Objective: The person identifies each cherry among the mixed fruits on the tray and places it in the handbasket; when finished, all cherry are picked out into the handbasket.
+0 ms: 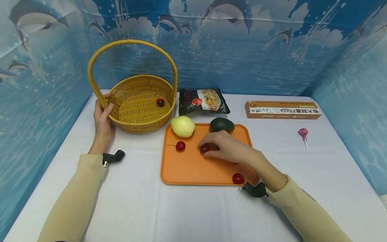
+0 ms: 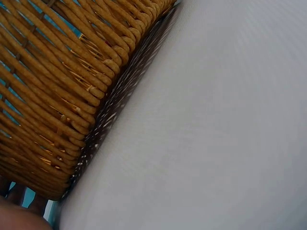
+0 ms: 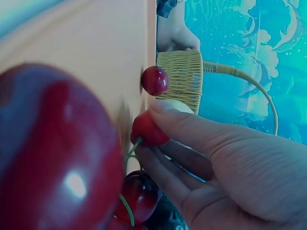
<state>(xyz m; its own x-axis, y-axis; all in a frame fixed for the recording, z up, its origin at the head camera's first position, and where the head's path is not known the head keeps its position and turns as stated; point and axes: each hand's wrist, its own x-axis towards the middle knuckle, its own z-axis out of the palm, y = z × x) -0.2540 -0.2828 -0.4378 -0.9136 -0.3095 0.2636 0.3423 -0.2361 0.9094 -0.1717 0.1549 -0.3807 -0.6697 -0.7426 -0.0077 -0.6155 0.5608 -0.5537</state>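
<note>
Right hand [image 1: 225,148]: extended over the orange tray [image 1: 193,171]; a cherry [image 3: 151,130] is pinched between thumb and fingers, tray contact unclear.
Left hand [image 1: 103,119]: stretched forward; the basket [image 1: 140,128] is gripped at its left side.
Partly hidden: a dark cherry [image 3: 142,194] beyond the right fingers.
Cut off: the nearest cherry [image 3: 62,153], by the right wrist view's edge.

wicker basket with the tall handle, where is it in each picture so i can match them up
Head: the wicker basket is at upper left, its handle arching above it.
Left wrist: the wicker basket fills the upper left, close up, with no handle showing.
Right wrist: the wicker basket is above and right of centre, its handle curving right.
Shared landmark: the left hand at the basket's side; the left wrist view shows only part of it, bottom left.
</note>
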